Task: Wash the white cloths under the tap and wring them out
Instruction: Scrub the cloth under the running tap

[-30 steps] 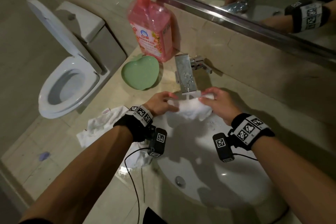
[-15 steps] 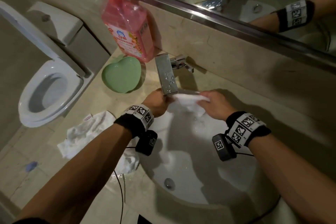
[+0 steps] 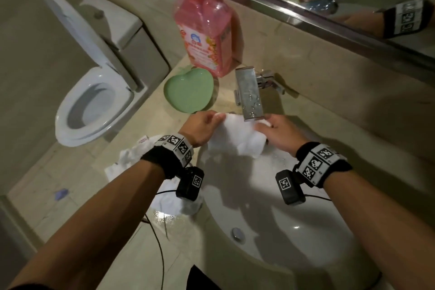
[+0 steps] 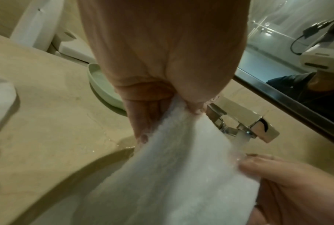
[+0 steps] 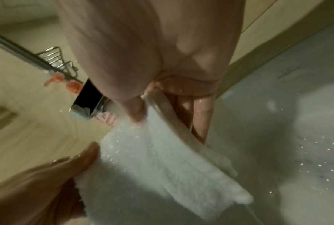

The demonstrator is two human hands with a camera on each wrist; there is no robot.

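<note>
- Since half a second ago, the white cloth [image 3: 237, 139] has opened out: it was bunched in a tight wad right under the tap spout, and now it hangs as a wider sheet stretched between the two hands, which have drawn slightly apart.
- The left hand [image 3: 202, 128] pinches the cloth's upper left corner between thumb and curled fingers; in the left wrist view the cloth [image 4: 174, 175] fans down and away from that pinch.
- The right hand [image 3: 279, 135] pinches the opposite upper edge, thumb on top and fingers curled beneath; in the right wrist view the cloth [image 5: 162, 159] drapes below the grip, speckled with water drops.
- The chrome tap [image 3: 250, 94] sits just above and between the two grips. In the left wrist view a stream runs from its spout [image 4: 258, 130] onto the cloth edge next to the right hand's fingers [image 4: 262, 164].
- The cloth hangs over the white basin [image 3: 270, 214], below both grips; its lower edge appears clear of the bowl.
- My reading: spreading the cloth lets water reach more of the fabric, so this is the rinsing stage; wringing is not yet begun.
- A second white cloth [image 3: 131, 155] lies crumpled on the counter, outside the left wrist, apparently waiting its turn. Another pale heap [image 3: 181, 205] sits under the left forearm at the basin's rim; I cannot tell whether it is a separate cloth.
- Beyond the left grip stand a green heart-shaped dish [image 3: 188, 92] and a pink pump bottle [image 3: 207, 30].
</note>
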